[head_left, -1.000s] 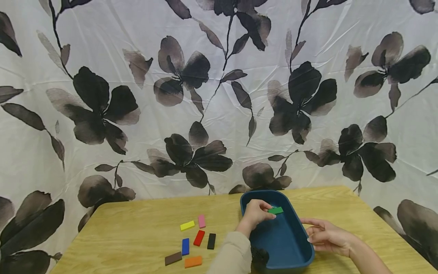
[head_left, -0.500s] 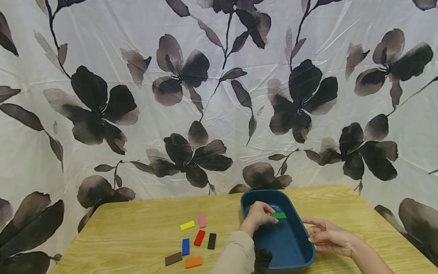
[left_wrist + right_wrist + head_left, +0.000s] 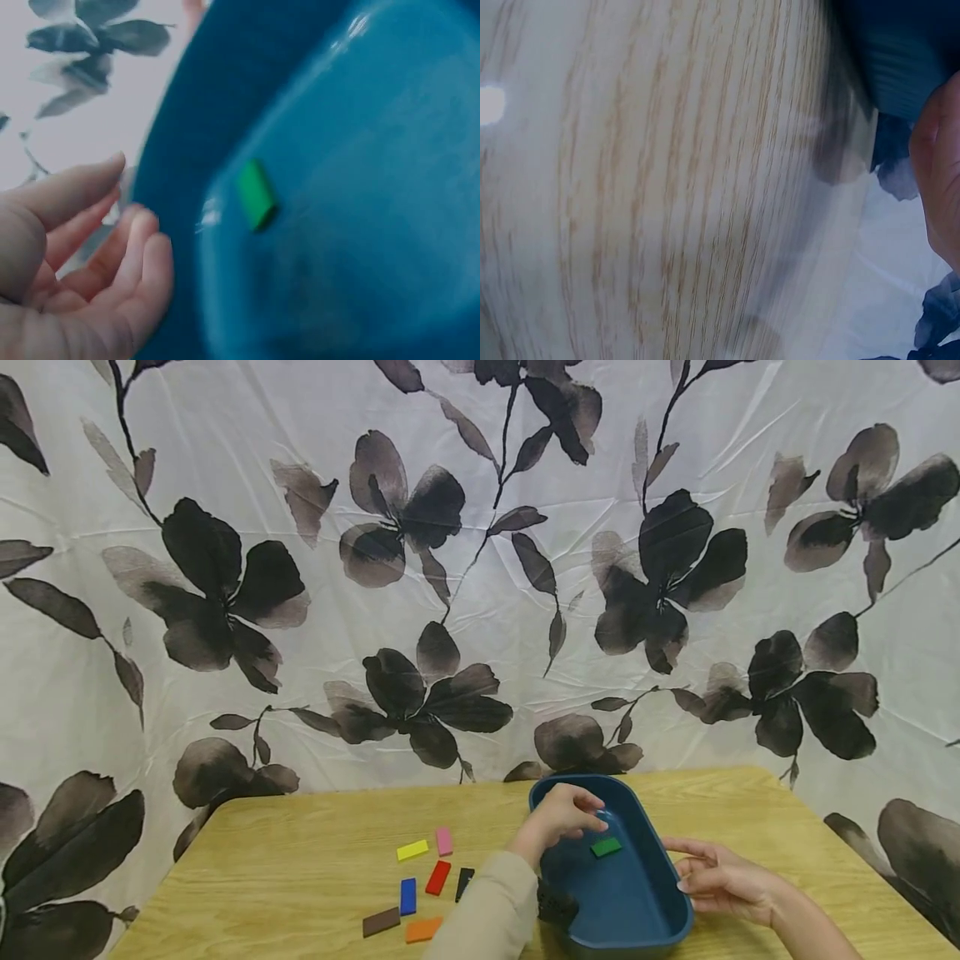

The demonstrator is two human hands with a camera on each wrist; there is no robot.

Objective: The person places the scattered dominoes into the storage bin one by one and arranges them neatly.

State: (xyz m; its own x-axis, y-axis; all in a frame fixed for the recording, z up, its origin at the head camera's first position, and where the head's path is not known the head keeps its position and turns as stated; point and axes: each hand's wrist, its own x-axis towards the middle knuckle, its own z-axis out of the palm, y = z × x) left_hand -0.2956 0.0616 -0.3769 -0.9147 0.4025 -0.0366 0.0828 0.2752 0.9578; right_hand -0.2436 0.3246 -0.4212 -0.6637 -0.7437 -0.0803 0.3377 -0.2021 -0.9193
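Observation:
A small green block [image 3: 606, 847] lies on the floor of the deep blue bin [image 3: 622, 910]. Over the bin's far left part hovers my left hand [image 3: 564, 814], its fingers loosely bent with nothing between them. The left wrist view shows a gap between that hand's thumb and fingertips, with the green block [image 3: 256, 195] apart from them. Against the bin's right outer wall rests my right hand [image 3: 723, 881], fingers extended and touching the side. Only an edge of the right hand [image 3: 941, 165] shows in the right wrist view.
Left of the bin on the wooden table [image 3: 285, 868] lie yellow [image 3: 412, 850], pink [image 3: 444, 841], red [image 3: 438, 877], blue [image 3: 407, 897], brown [image 3: 381, 922], orange [image 3: 423, 930] and black [image 3: 464, 883] blocks. The left sleeve partly covers the black and orange ones. A floral cloth [image 3: 480, 610] hangs behind.
My left hand has let go of the green block, which now lies in the bin. That hand has risen slightly back and left. My right hand stays at the bin's side.

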